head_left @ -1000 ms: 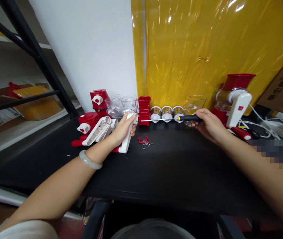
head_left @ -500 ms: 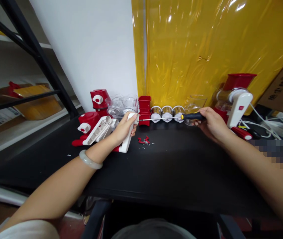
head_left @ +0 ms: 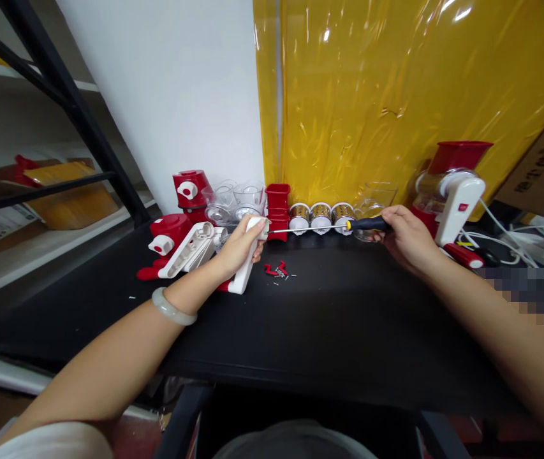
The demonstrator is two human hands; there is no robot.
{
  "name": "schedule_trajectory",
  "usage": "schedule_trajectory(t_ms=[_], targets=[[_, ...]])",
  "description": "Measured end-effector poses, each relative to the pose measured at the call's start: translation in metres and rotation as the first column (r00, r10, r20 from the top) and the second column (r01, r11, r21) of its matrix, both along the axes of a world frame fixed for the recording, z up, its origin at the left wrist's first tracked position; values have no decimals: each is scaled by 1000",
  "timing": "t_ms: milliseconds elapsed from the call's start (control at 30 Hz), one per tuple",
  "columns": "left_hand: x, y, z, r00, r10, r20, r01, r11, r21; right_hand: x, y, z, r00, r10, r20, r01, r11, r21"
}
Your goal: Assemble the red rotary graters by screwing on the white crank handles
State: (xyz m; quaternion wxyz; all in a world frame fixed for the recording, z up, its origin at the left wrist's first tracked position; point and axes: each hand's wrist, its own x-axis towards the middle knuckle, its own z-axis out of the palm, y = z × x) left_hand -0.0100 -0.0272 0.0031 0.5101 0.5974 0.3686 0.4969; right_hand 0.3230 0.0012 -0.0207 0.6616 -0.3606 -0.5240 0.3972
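Observation:
My left hand (head_left: 240,250) is closed round a white crank handle (head_left: 243,275) with a red grip, held tilted above the black table. Between the fingers of my right hand (head_left: 405,234) is the dark handle of a long screwdriver (head_left: 370,223) with a yellow collar. Its thin shaft runs level to the left, and the tip meets the round end of the crank handle; whether it sits in a screw there is hidden. On the table below lie small red parts (head_left: 270,270) and several loose screws (head_left: 279,275).
Along the back stand red housings (head_left: 170,231), clear plastic cups (head_left: 247,194), red hoppers (head_left: 278,197) and three metal grater drums (head_left: 321,217). More white crank handles (head_left: 188,252) lie left. An assembled rotary grater (head_left: 460,191) stands right, near white cables (head_left: 506,245).
Almost nothing differs. The screwdriver's handle and my right hand have shifted very slightly left; my left hand stays in place with the crank handle.

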Motion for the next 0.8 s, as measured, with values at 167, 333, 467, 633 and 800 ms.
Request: schedule_trajectory(t_ms=[167, 333, 467, 633, 800], targets=[[-1, 0, 1, 1000, 18, -3, -18, 1000, 0, 0, -2, 4, 1000, -16, -23, 15, 1000, -9], [-1, 0, 0, 1000, 16, -3, -16, 1000, 7, -3, -5, 7, 999, -17, -43, 17, 1000, -5], [-1, -1, 1, 1000, 4, 12, -4, 1000, 24, -4, -6, 7, 998, -22, -63, 20, 1000, -20], [0, -2, 2, 999, -2, 46, 1, 1000, 15, -5, -7, 8, 996, -23, -82, 21, 999, -32], [-1, -2, 2, 998, -13, 67, 14, 1000, -11, -6, -8, 8, 995, -14, -98, 12, 1000, -26]])
